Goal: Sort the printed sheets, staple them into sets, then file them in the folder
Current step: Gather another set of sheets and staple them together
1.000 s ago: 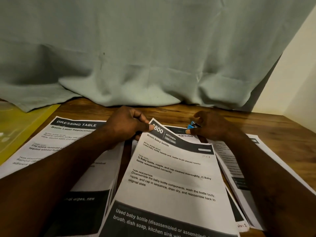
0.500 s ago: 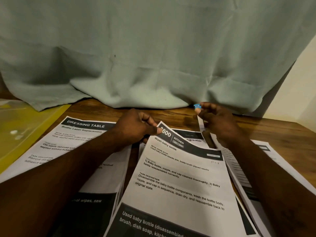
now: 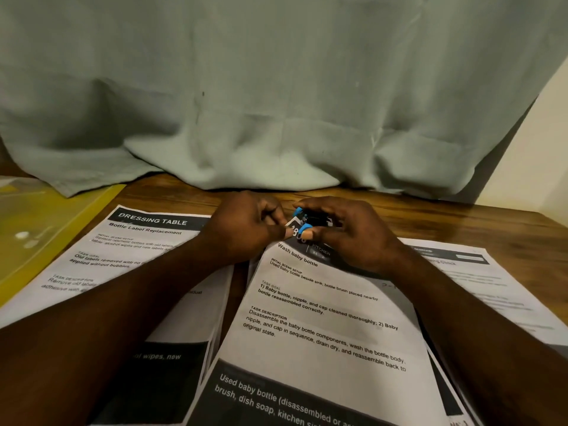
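A set of printed sheets headed "Wash baby bottle" (image 3: 322, 327) lies in the middle of the wooden table. My left hand (image 3: 246, 229) pinches its top left corner. My right hand (image 3: 347, 232) grips a small blue and black stapler (image 3: 307, 221), whose jaws sit over that same corner. A second stack headed "Dressing table" (image 3: 129, 256) lies to the left, partly under my left forearm. More sheets (image 3: 491, 284) lie to the right under my right forearm.
A yellow plastic folder (image 3: 40, 229) lies at the table's left edge. A pale green curtain (image 3: 276, 103) hangs behind and drapes onto the table's back edge. Bare wood (image 3: 461, 222) shows at the back right; a cream wall stands on the right.
My right hand has come down and left with the stapler, from raised near the curtain to the top left corner of the middle sheets. My left hand kept hold of that corner.
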